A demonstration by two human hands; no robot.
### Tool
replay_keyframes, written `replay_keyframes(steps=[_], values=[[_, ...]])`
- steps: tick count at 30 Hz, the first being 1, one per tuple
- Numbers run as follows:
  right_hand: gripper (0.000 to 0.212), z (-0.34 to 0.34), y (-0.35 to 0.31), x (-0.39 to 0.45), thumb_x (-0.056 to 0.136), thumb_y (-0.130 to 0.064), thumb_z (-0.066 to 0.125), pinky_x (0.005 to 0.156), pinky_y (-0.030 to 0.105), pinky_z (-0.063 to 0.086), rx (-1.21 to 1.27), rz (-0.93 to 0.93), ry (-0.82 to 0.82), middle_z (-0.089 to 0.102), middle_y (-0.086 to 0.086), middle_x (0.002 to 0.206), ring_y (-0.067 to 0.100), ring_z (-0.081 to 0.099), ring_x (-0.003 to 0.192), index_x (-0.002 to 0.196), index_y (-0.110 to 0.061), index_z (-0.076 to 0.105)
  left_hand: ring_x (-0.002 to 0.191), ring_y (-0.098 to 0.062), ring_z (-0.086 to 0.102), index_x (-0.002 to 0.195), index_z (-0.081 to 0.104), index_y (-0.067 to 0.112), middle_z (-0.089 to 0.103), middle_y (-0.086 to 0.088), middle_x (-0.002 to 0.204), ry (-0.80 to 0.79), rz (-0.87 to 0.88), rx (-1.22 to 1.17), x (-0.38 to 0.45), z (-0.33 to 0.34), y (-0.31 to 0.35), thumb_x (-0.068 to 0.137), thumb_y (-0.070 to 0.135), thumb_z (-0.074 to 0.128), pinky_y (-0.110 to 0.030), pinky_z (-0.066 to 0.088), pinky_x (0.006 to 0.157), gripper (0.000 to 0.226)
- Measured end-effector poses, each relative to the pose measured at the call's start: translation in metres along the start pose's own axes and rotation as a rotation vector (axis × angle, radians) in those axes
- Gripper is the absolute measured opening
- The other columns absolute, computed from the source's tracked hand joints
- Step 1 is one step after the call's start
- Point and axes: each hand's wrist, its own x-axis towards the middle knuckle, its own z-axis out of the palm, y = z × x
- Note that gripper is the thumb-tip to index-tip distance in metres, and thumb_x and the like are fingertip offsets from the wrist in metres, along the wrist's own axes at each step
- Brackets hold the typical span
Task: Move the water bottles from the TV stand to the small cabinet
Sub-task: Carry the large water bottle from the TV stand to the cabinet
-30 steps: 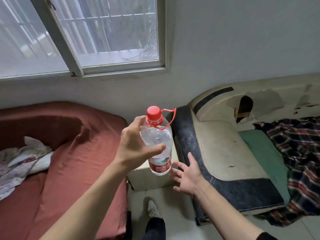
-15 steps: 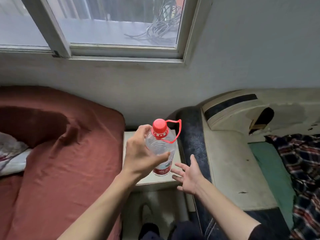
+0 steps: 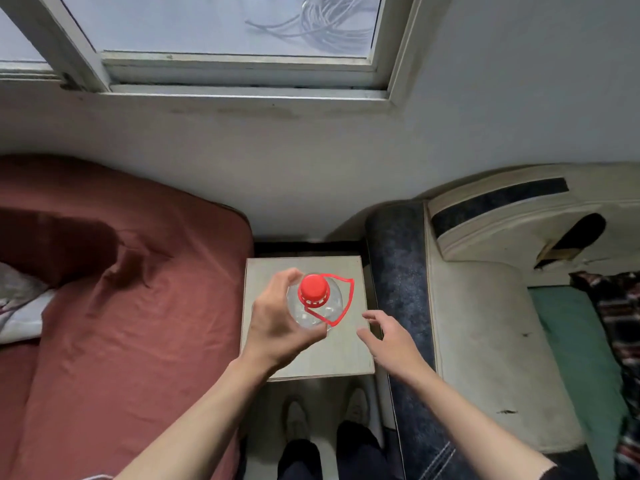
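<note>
— Starting nearest the camera, what is seen around the work area?

— Two pale shoes (image 3: 323, 414) are seen on the floor at 6 o'clock, just below the front edge of the small cabinet (image 3: 341, 355). The cabinet is hemmed in on both sides: a bed under a red sheet (image 3: 121, 323) is pressed against it at 9 o'clock, and a dark blue padded edge (image 3: 398, 271) of a worn cream mattress (image 3: 481, 341) is set against it at 3 o'clock. A plaid cloth (image 3: 616, 313) is draped further out at 3 o'clock. At 12 o'clock a grey wall (image 3: 311, 161) is met, with a window (image 3: 225, 26) above it.

— And how is the bottle held?

— The water bottle (image 3: 317, 303) is gripped by the left hand (image 3: 277, 323), fingers wrapped round its upper body, red cap (image 3: 313, 289) pointing at the camera. It is held upright over the middle of the cabinet top; whether its base touches the top cannot be told. The right hand (image 3: 391, 337) is spread loosely, holding nothing, just at 3 o'clock of the bottle, above the cabinet's right edge.
</note>
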Motion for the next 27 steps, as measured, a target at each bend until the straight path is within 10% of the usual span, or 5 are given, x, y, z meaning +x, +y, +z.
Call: replay_keyframes(steps=[10, 27], values=[[0.057, -0.01, 0.007, 0.05, 0.092, -0.054, 0.047, 0.118, 0.044, 0.01, -0.47, -0.224, 0.006, 0.03, -0.006, 0.156, 0.016, 0.018, 0.146, 0.145, -0.036, 0.036, 0.09, -0.016, 0.063, 0.117, 0.057, 0.016, 0.062, 0.005, 0.103, 0.026, -0.122, 0.056, 0.032, 0.054, -0.067, 0.052, 0.026, 0.092, -0.033, 0.053, 0.082, 0.075], [0.053, 0.03, 0.043, 0.095, 0.092, -0.043, 0.05, 0.117, 0.046, 0.012, -0.412, -0.118, 0.015, 0.025, -0.003, 0.158, 0.02, 0.011, 0.147, 0.143, -0.037, 0.038, 0.091, -0.022, 0.061, 0.117, 0.046, 0.025, 0.061, 0.001, 0.104, -0.009, -0.164, 0.134, 0.048, 0.116, -0.138, 0.053, 0.029, 0.091, -0.036, 0.052, 0.077, 0.078]])
